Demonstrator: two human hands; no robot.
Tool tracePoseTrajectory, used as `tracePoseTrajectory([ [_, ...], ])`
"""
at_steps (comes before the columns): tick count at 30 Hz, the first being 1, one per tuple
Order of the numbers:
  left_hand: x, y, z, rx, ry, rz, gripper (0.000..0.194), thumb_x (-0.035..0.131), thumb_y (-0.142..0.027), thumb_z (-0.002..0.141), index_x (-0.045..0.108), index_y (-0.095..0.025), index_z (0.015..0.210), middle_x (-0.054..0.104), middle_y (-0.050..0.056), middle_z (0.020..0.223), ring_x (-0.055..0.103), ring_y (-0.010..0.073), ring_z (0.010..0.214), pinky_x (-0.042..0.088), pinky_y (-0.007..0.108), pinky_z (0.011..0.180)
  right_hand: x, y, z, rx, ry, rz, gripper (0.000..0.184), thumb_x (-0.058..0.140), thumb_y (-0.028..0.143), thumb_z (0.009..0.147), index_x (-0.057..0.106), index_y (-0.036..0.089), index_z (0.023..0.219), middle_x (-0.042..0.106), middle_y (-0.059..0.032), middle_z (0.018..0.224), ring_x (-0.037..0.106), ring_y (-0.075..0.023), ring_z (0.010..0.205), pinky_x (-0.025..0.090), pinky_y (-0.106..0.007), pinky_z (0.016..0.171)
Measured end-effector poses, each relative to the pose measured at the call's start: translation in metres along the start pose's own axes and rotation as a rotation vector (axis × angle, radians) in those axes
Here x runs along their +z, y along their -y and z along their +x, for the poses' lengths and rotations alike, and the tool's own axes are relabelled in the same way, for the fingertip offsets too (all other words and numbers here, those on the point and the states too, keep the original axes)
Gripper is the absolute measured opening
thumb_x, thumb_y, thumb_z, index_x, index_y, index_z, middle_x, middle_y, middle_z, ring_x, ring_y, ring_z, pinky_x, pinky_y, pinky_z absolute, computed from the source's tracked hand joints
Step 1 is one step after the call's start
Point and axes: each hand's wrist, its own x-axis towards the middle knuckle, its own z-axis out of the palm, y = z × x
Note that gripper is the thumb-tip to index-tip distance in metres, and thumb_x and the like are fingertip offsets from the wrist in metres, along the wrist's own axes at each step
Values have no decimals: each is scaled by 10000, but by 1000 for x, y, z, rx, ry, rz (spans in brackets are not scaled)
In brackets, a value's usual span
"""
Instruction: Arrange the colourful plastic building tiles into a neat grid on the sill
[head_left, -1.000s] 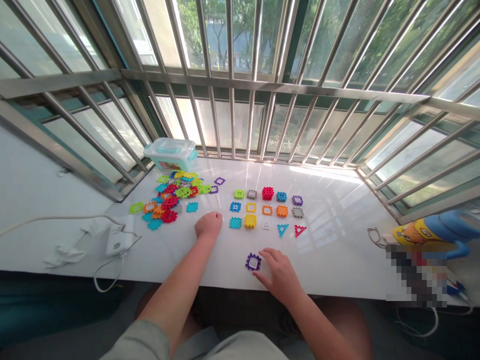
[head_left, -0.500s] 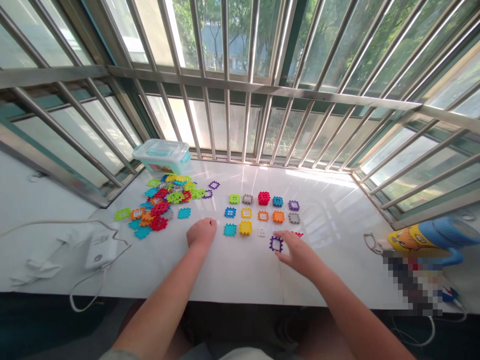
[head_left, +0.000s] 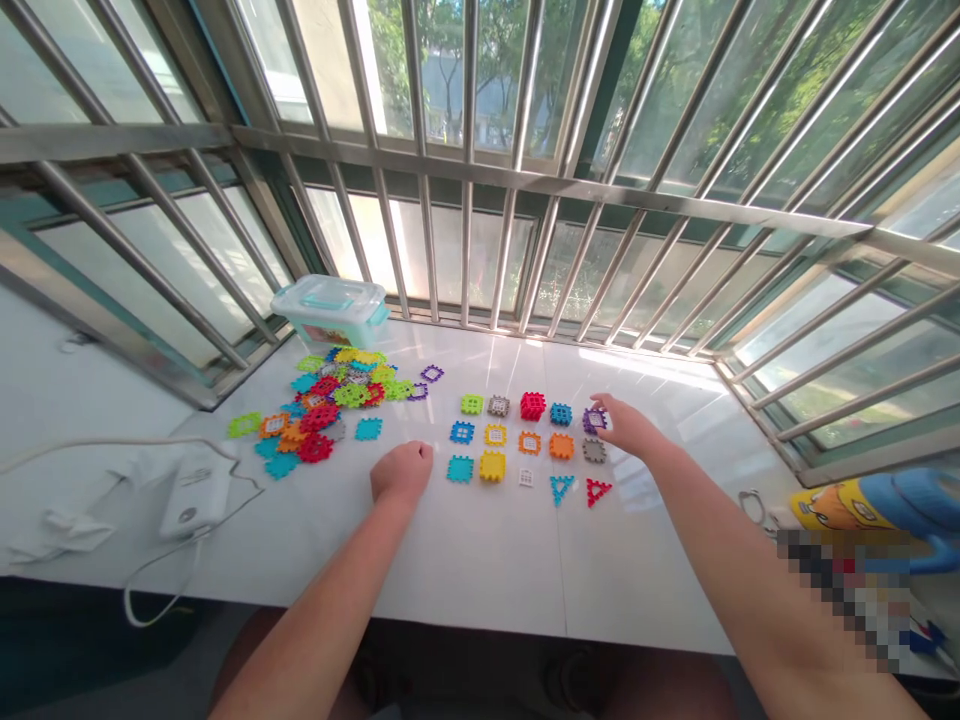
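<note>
My left hand [head_left: 403,470] rests on the white table as a closed fist, with nothing visible in it, beside the rows of plastic building tiles. At the right end of the back row, my right hand [head_left: 624,425] has thumb and fingers around a purple square tile [head_left: 593,420]; the fingers partly cover it. Below it lie a grey tile [head_left: 595,452] and a red triangle tile [head_left: 598,492]. A turquoise triangle tile [head_left: 561,489] and a small white tile [head_left: 526,478] continue the front row. Nearby are an orange tile [head_left: 561,446] and a yellow tile stack [head_left: 493,467].
A mixed heap of colourful tiles [head_left: 330,400] lies at the left, before a lidded clear-and-turquoise box [head_left: 330,310]. A white power adapter [head_left: 196,495] with cables sits further left. At the right lies a yellow-and-blue bottle [head_left: 862,505]. Metal bars [head_left: 517,180] stand behind the table.
My right hand has moved away from me, carrying the purple frame tile from the front row to the purple tile at the back right. Both triangle tiles are now uncovered. The left fist stays put.
</note>
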Motion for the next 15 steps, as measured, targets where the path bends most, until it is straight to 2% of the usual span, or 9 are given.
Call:
tracePoseTrajectory([
  [6, 0, 0, 0, -3, -8, 3, 515, 323, -370, 1015, 821, -242, 1040, 794, 150, 1032, 739, 314, 927, 518, 379, 751, 8, -14, 8, 27, 60, -4, 698, 712, 146, 817, 493, 180, 1478, 710, -145, 1309, 683, -275, 1169, 499, -354, 976],
  [15, 2, 0, 0, -2, -19, 6, 528, 311, -358, 1015, 823, -231, 1044, 794, 152, 1020, 742, 312, 921, 521, 377, 743, 10, -16, 12, 47, 90, 7, 681, 687, 148, 819, 499, 181, 1473, 699, -147, 1339, 676, -273, 1186, 489, -349, 999],
])
